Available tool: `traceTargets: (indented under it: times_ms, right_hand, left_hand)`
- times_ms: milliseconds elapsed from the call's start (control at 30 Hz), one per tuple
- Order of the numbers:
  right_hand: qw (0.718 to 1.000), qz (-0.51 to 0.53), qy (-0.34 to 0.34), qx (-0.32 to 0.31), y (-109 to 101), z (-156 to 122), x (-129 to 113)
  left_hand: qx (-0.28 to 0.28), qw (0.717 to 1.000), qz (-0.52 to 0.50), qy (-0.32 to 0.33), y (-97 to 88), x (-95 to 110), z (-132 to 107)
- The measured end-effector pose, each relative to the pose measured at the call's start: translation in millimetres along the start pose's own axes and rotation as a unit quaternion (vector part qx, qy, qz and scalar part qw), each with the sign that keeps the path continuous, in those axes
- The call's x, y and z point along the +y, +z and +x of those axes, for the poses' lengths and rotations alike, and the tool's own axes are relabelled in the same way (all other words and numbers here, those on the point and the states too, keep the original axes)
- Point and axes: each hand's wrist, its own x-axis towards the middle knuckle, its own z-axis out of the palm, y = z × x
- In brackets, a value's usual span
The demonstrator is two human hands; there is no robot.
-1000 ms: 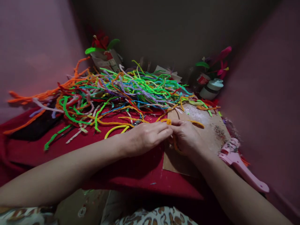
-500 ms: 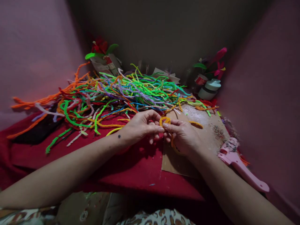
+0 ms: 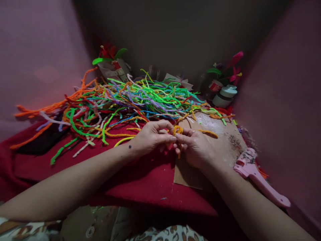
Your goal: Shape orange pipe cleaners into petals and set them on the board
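Note:
A yellow-orange pipe cleaner (image 3: 178, 129), bent into a small loop, is pinched between my two hands over the cardboard's left edge. My left hand (image 3: 157, 136) grips the loop's left side with thumb and fingers. On the other side, my right hand (image 3: 197, 144) pinches it between thumb and forefinger. A short end of the pipe cleaner hangs below the fingertips. Part of it is hidden by my fingers. Just beyond both hands lies a large tangled heap of multicoloured pipe cleaners (image 3: 150, 97).
Under my right hand is a stained cardboard sheet (image 3: 190, 179) on the red cloth (image 3: 140, 187). A pink tool with a long handle (image 3: 263, 184) lies at the right. Behind stand a white lidded jar (image 3: 224, 97), pink flowers (image 3: 235, 73) and a red flower (image 3: 107, 52).
The pipe cleaner's lower part, earlier a curve beneath my right hand, now shows as a short end hanging between the hands. Both hands keep their pinch. The view has shifted slightly.

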Motion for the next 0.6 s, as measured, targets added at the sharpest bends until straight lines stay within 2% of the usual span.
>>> traceTargets:
  times_ms: [200, 400, 600]
  right_hand:
    - [0.999, -0.008, -0.007, 0.033, -4, 2, 2]
    - [0.996, -0.022, -0.013, 0.087, -3, 3, -2]
    - [0.997, 0.018, -0.011, 0.069, -3, 2, -2]
  left_hand:
    - [0.017, 0.999, -0.005, -0.035, 0.2, 1, 1]
    - [-0.036, 0.999, -0.034, -0.012, 2.4, -8, 2]
    - [0.023, 0.995, 0.078, 0.052, 7.1, -14, 4]
